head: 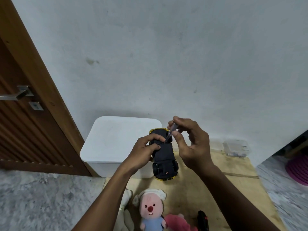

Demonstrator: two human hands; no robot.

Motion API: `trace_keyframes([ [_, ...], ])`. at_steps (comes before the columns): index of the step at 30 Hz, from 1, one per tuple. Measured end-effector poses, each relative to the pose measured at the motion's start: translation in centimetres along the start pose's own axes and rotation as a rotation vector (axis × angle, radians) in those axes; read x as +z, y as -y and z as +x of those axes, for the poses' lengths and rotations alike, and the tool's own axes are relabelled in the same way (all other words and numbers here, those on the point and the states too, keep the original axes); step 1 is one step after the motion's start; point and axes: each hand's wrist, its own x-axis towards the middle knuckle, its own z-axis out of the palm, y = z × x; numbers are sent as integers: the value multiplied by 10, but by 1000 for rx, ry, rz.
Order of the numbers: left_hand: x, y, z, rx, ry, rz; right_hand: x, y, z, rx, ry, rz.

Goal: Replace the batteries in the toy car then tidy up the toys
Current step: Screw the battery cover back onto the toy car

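Black underside: toy car [164,155], yellow-bodied, turned belly up, held above the floor between the two hands; wheels visible at its near end.
Left hand [144,151]: fingers [154,146] clamped on the left flank and far half of the car's underside, thumb lying across the black base.
Right hand [191,144]: fingers [177,135] pinched together on a small screwdriver [170,130] with a clear handle; the remaining fingers curl loosely toward the palm.
Screwdriver: slanted, tip down on the car's underside just beside the left thumb; whether it sits in a screw cannot be told.
White box [115,144]: lidded, square with rounded corners, on the floor behind and left of the left hand, against the wall [166,55].
Clear plastic container [236,147]: small, on the floor to the right of the right hand, near the wall; contents too small to tell.
Brown mat [216,189]: flat on the floor beneath both forearms.
Plush toy [151,212]: pink face, red nose, white cap, blue body; lies on the mat below the hands, between the forearms.
Pink cloth item [178,222]: just right of the plush toy, touching it.
Black object [202,220]: near the right forearm, at the bottom edge; kind unclear.
Wooden door [25,122]: left of the left hand, metal handle [16,94].
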Motion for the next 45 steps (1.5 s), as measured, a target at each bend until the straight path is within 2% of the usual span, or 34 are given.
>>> trace_keyframes([
  [4,1,1,-1,1,-3,3,1,-1,2,-29,-53,-63],
  [9,0,1,0,4,-8,13,-1,-1,3,65,41,-7],
  [16,-5,1,2,7,-17,-2,0,-3,4,-40,-94,-75],
  [20,-5,0,3,8,-15,-6,-3,-5,2,11,1,-35],
  [27,-5,1,4,2,5,14,3,-6,6,-26,-51,-93],
  [31,-5,2,4,-4,11,1,5,-4,2,36,32,-21],
  [39,-11,-1,8,16,-7,17,11,-11,4,-57,-151,-94],
  [45,-9,-3,8,25,7,2,6,-4,5,38,-11,-20],
])
